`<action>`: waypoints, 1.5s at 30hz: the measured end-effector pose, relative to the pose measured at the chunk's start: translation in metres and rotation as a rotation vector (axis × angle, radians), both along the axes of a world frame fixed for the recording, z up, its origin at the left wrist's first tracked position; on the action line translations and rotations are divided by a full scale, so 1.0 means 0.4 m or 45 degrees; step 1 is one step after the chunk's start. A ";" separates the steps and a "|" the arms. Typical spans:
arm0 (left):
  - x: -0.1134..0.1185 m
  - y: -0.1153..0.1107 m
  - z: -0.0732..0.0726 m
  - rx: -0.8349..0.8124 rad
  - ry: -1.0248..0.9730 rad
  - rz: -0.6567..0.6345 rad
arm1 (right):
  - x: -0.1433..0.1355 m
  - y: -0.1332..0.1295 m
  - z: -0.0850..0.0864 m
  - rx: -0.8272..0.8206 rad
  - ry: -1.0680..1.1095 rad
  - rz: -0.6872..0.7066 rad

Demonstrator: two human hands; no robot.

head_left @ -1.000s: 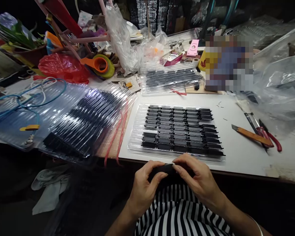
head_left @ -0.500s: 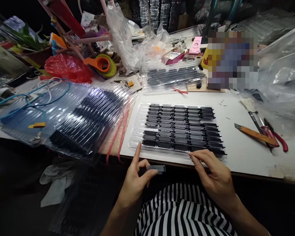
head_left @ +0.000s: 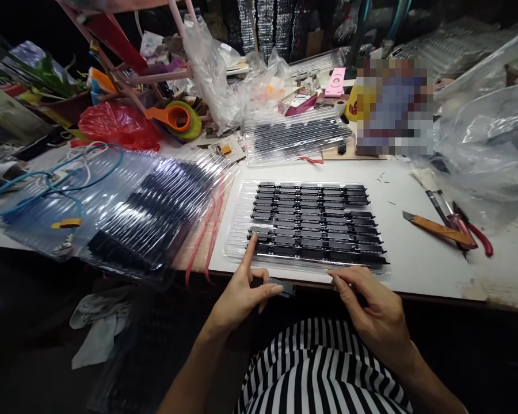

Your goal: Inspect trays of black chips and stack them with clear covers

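A clear ribbed plastic tray (head_left: 237, 227) lies at the table's front edge, with rows of black toothed plastic parts (head_left: 311, 219) filling most of its grooves. My left hand (head_left: 242, 290) grips a small dark rectangular block (head_left: 287, 287) between thumb and curled fingers. Its index finger stretches forward, the tip at the left end of a front row of parts. At the tray's front edge, right of centre, is my right hand (head_left: 373, 299), thumb and index fingertips brought together. Whatever may be between those fingertips is too small to make out.
Left of the tray, stacked clear trays (head_left: 155, 201) hold dark parts, with a blue cord (head_left: 47, 169) over them. Another filled tray (head_left: 297, 138) sits behind. To the right lie a box cutter (head_left: 435, 229) and red-handled pliers (head_left: 479, 237). Plastic bags (head_left: 487, 132) crowd the back right.
My left index finger has moved forward from the tray's front edge onto a front row of parts. The block in that hand has tilted. My right hand stays nearly in place.
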State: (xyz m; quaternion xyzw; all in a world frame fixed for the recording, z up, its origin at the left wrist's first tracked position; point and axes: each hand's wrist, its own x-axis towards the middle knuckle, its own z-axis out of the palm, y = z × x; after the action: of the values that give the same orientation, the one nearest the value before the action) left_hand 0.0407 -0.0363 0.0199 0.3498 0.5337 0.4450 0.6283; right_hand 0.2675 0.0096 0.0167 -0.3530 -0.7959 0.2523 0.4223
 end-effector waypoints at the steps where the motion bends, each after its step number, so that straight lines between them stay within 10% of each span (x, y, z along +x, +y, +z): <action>1: 0.003 -0.001 0.002 0.001 0.008 0.003 | 0.003 0.001 0.001 -0.008 0.001 -0.009; 26: 0.046 -0.007 0.020 -0.026 0.091 0.010 | 0.132 0.012 -0.028 0.054 -0.001 -0.547; 45: 0.172 -0.012 0.014 -0.126 0.057 -0.157 | 0.183 0.017 -0.082 -0.018 -0.093 -0.537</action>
State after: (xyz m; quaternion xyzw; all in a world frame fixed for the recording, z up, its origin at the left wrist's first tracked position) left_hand 0.1095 -0.0411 0.0256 0.3605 0.5463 0.3707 0.6589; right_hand 0.3406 0.0162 -0.0163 -0.5236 -0.7172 0.1510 0.4342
